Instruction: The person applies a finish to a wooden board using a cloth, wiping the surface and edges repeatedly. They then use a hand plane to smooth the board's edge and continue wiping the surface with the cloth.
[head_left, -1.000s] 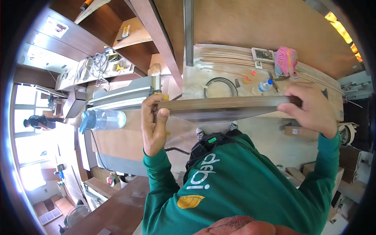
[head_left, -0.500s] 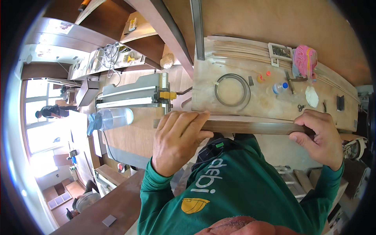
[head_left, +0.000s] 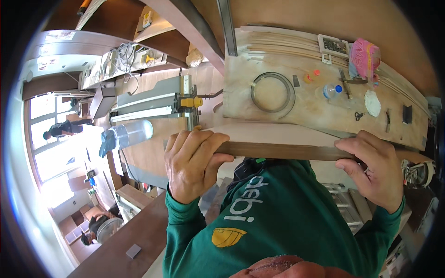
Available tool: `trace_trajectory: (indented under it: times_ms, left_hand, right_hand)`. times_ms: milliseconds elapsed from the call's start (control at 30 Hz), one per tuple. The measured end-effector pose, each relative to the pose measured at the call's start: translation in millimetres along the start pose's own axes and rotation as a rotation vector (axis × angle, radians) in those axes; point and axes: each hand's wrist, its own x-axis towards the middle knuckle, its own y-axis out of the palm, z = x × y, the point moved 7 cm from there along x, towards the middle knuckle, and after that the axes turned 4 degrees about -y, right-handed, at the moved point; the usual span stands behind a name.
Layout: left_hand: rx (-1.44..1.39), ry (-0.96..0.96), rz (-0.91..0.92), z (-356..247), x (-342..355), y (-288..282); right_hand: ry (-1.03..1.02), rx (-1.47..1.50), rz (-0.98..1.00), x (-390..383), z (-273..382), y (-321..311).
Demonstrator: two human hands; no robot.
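Observation:
A long wooden board [head_left: 282, 151] with a brown edge and a pale upper face spans the space in front of my chest. My left hand [head_left: 192, 162] grips its left end, fingers over the top and thumb underneath. At the other end my right hand [head_left: 373, 167] pinches the board, the thumb below the edge. Beyond it stands a dusty worktable [head_left: 236, 104]. On that lie a coil of dark edging strip [head_left: 291, 95], a clear bottle with a blue cap [head_left: 330, 91], a hammer [head_left: 345, 83] and black-handled scissors [head_left: 359, 116].
A grey sliding-table saw [head_left: 148, 104] stands at left, with a large clear water bottle [head_left: 134, 134] near it. Thin wood strips [head_left: 287, 48] and a pink bag [head_left: 364, 60] lie along the table's back. Two people [head_left: 65, 129] are farther off at left.
The board has tilted, so more of its pale upper face shows. My left hand has shifted left and slightly down. My right hand still grips its end.

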Motion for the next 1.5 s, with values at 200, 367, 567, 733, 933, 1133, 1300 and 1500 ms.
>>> trace_trajectory:
  times_ms: [200,367,567,733,933,1133,1300,1500]
  left_hand:
    - [0.018,0.027,-0.007,1,1,3]
    - [0.000,0.043,-0.039,1,-4,0]
    - [-0.104,0.135,-0.082,3,-1,-1]
    - [-0.156,0.136,-0.123,15,7,-5]
    - [-0.198,0.119,-0.122,17,8,-2]
    - [-0.288,0.075,0.049,20,14,-6]
    - [-0.289,0.051,0.036,26,15,-3]
    - [-0.226,0.053,0.069,12,21,-5]
  right_hand:
    - [-0.012,0.064,0.044,5,-10,-3]
    - [-0.048,0.063,-0.029,0,5,-10]
    - [-0.187,-0.237,-0.152,4,85,-51]
    - [-0.277,-0.309,-0.123,30,106,-66]
    - [-0.096,-0.040,-0.047,16,28,-40]
    - [-0.068,0.058,-0.112,-10,-9,-2]
    - [-0.077,0.024,-0.142,-11,-14,3]
    - [-0.099,-0.023,-0.145,-13,-12,1]
